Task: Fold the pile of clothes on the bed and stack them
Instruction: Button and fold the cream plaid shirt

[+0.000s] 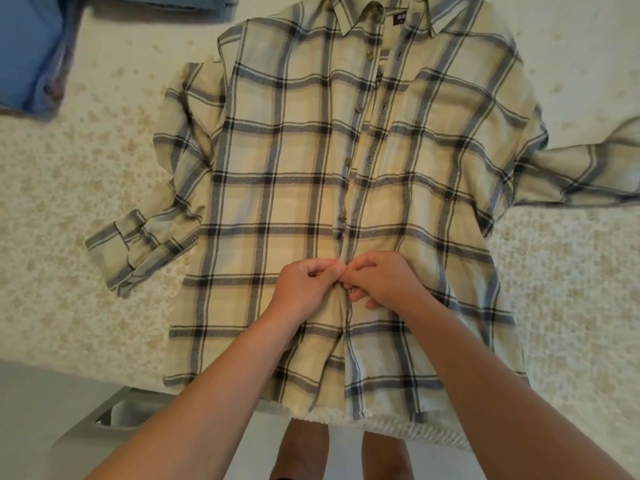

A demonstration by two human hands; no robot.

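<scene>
The plaid shirt [304, 188] lies flat on the bed [69, 188], collar far, hem near. Left hand [306, 289] and right hand [384, 282] pinch its front. Blue clothes [31, 57] sit far left.

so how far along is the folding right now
Done: blue garments lie folded at the bed's far left. In hand: the plaid shirt lies flat, face up, while the left hand and right hand pinch its placket near a lower button. Left: folding and stacking it.
</scene>
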